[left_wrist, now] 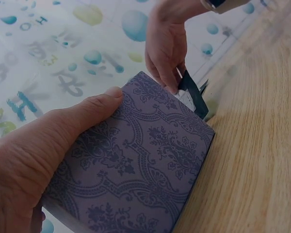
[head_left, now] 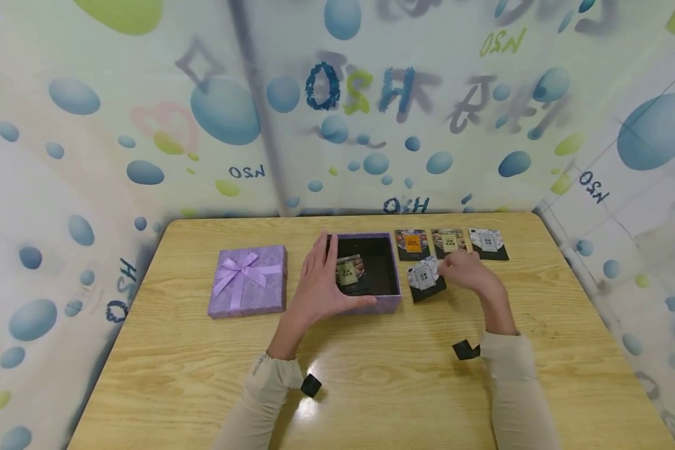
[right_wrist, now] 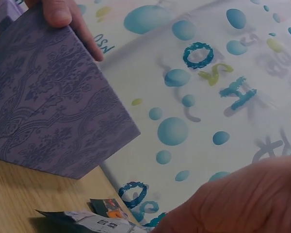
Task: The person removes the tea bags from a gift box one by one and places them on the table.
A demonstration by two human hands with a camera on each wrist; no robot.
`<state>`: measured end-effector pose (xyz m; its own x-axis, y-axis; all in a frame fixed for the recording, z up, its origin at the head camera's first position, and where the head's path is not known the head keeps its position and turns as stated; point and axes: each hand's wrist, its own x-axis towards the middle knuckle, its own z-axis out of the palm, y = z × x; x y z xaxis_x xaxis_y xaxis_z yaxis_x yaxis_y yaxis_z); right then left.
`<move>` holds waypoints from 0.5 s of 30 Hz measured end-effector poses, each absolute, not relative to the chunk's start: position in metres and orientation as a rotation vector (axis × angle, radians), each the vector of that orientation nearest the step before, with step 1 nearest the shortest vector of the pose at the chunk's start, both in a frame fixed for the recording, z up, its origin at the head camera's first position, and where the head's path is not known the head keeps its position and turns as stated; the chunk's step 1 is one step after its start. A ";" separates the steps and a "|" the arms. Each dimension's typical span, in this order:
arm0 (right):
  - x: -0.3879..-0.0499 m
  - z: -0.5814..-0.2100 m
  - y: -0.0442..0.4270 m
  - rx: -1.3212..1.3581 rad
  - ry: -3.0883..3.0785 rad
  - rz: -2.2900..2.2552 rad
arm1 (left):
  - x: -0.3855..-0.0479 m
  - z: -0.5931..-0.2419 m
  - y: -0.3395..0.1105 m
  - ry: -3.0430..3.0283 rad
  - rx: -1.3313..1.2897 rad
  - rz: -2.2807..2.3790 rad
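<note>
A purple patterned box with a black inside stands without its lid at the middle of the table. My left hand grips its left side, the thumb lying along the front rim; the thumb also shows at the box edge in the left wrist view. Inside lies a dark packet with a printed label, partly covered by that hand. To the right of the box, my right hand pinches the right edge of a white-and-black packet. This packet looks tilted over the table in the right wrist view.
Behind the right hand, a row holds an orange-labelled packet, a yellow-labelled packet and another white-and-black packet. Left of the box lies the purple lid with a ribbon bow. A patterned wall covering borders the wooden table.
</note>
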<state>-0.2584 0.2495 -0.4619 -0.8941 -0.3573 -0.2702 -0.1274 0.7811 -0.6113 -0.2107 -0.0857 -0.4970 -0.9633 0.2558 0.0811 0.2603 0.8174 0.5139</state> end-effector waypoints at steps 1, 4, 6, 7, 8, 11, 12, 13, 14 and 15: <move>-0.258 -0.463 0.249 -0.356 2.596 -0.845 | -0.211 -0.497 -0.086 -2.985 -0.426 -0.842; -0.259 -0.467 0.248 -0.315 2.597 -0.812 | -0.211 -0.497 -0.086 -2.985 -0.426 -0.835; -0.260 -0.470 0.247 -0.280 2.605 -0.775 | -0.211 -0.497 -0.086 -2.989 -0.423 -0.835; -0.261 -0.472 0.247 -0.267 2.606 -0.760 | -0.211 -0.497 -0.086 -2.987 -0.425 -0.835; -0.261 -0.473 0.246 -0.258 2.605 -0.742 | -0.211 -0.496 -0.086 -2.991 -0.422 -0.838; -0.263 -0.478 0.246 -0.260 2.616 -0.694 | -0.210 -0.496 -0.085 -2.995 -0.421 -0.844; -0.262 -0.478 0.246 -0.269 2.623 -0.678 | -0.210 -0.496 -0.085 -2.994 -0.423 -0.844; -0.262 -0.479 0.245 -0.277 2.631 -0.653 | -0.210 -0.496 -0.085 -2.992 -0.426 -0.840; -0.262 -0.479 0.245 -0.284 2.638 -0.629 | -0.210 -0.495 -0.085 -2.993 -0.426 -0.838; -0.262 -0.479 0.245 -0.293 2.643 -0.607 | -0.210 -0.495 -0.085 -2.992 -0.427 -0.835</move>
<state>-0.2617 0.2452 -0.4793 -0.8934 -0.2892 -0.3439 -0.1100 0.8828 -0.4566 -0.2101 -0.0853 -0.4955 -0.9629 0.2581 0.0785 0.2614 0.8213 0.5071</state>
